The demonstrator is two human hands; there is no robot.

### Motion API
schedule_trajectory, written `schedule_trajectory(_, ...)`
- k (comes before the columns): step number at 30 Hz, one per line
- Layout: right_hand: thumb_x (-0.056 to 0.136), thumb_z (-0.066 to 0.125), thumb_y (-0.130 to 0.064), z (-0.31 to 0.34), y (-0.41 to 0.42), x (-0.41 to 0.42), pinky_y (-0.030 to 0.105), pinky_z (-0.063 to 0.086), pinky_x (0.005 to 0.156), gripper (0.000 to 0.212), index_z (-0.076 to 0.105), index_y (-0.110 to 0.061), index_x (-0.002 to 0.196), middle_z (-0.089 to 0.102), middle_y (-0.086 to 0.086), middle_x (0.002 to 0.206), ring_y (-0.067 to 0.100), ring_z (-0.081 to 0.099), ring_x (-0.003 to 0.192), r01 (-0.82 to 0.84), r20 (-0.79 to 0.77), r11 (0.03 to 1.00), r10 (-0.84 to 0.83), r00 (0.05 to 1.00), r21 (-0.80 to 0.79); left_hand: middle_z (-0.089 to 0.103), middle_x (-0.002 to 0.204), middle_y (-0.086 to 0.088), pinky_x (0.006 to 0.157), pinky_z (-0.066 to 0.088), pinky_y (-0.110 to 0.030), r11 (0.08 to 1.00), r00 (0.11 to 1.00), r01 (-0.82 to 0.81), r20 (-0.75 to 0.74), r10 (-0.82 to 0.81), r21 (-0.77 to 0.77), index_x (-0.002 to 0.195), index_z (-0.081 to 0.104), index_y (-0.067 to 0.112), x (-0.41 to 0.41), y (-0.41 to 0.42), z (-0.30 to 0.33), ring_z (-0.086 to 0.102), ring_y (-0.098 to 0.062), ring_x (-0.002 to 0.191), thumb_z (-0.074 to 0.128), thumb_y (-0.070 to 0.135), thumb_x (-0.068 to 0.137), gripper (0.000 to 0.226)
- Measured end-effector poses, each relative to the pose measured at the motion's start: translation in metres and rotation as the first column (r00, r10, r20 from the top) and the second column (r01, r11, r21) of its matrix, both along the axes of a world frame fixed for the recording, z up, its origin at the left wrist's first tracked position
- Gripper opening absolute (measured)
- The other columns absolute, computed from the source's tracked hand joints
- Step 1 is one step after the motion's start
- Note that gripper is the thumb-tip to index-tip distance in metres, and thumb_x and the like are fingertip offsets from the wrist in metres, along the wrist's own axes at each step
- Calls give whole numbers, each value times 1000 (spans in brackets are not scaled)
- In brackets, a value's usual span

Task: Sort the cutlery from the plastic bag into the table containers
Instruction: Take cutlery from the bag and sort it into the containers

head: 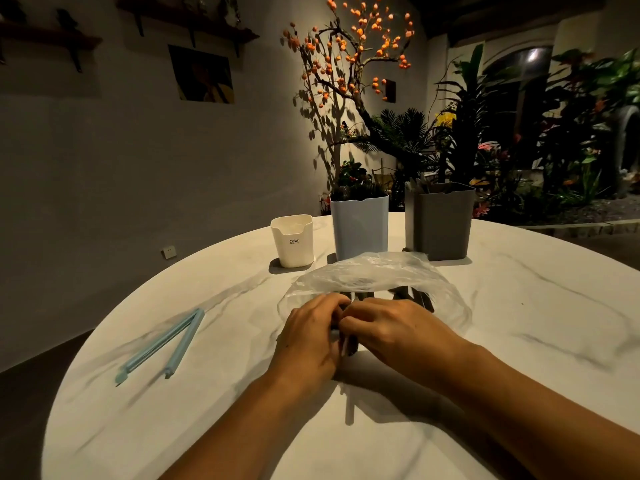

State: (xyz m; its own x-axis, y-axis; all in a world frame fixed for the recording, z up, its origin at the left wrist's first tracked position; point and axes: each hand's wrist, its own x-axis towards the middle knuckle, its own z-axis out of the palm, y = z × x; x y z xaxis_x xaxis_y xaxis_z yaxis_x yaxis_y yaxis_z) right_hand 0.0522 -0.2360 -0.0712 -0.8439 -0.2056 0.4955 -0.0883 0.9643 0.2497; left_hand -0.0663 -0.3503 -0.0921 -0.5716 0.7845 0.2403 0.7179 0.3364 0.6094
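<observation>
Fingers of left hand and right hand curled, pinching plastic bag

I see a white, grey-veined marble surface, cream, pale-blue and grey containers, a light-blue clip, and a clear bag.

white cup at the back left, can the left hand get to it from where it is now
Probably yes. The left hand is at the near end of the plastic bag, and the white cup stands beyond it, slightly left, with only bare table between. The blue clip lies off to the left, out of the path.
</observation>
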Motion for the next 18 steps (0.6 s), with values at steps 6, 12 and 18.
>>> schedule_trajectory(6, 88, 67, -34, -2, 23, 3, 24, 41, 105, 45, 59, -32, 133, 56, -3, 136, 16, 53, 125, 219, 130, 958, -197, 972, -184, 59, 122, 14, 100, 52, -32, 994, 996, -56, -66, 63, 95, 121, 55, 36, 1, -2, -4, 58, -12, 112, 74, 34, 86, 40)
schedule_trajectory(12, 95, 58, -35, 0, 21, 0, 18, 27, 112, 51, 45, -35, 144, 44, -7, 147, 12, 40, 136, 230, 239, 947, -175, 955, -223, 55, 116, 16, 96, 47, -19, 991, 991, -51, -116, 66, 125, 116, 54, 38, -2, 1, -5, 55, -9, 108, 72, 27, 87, 36)
schedule_trajectory(18, 94, 61, -38, 2, 12, -7, 27, 41, 104, 49, 48, -39, 142, 49, -6, 138, 15, 43, 126, 189, 295, 979, -157, 943, -83, 57, 117, 8, 90, 57, -32, 981, 994, -113, 29, 110, 157, 113, 47, 35, -1, 1, -1, 61, -15, 103, 60, 14, 94, 32)
